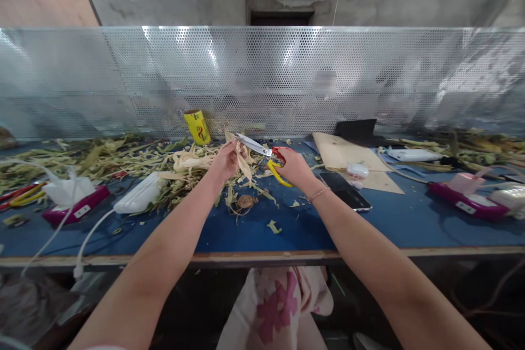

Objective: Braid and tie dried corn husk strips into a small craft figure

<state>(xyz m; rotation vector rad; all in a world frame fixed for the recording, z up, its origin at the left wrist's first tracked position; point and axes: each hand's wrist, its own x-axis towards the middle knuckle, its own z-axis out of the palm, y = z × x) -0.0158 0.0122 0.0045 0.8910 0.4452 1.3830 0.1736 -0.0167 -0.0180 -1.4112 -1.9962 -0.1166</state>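
My left hand (227, 159) is closed on a pale dried husk-like leaf (245, 169), whose strips stick out above and below the fingers. In my right hand (296, 167) is a pair of scissors (256, 146) with red and yellow handles. The blades point left and reach the top of the dried leaf beside my left fingers. Whether the blades are touching the leaf I cannot tell. Below my left hand, a brown, wrinkled round piece (246, 202) lies on the blue table (262, 235) among dry scraps.
Dried leaves (106, 153) are heaped along the left and back. A yellow can-like tube (197, 127) leans near the perforated metal screen (262, 76). A phone (345, 191) and cardboard (348, 153) lie right. A white power bank (137, 192) and purple power strips (467, 200) with cables flank the workspace.
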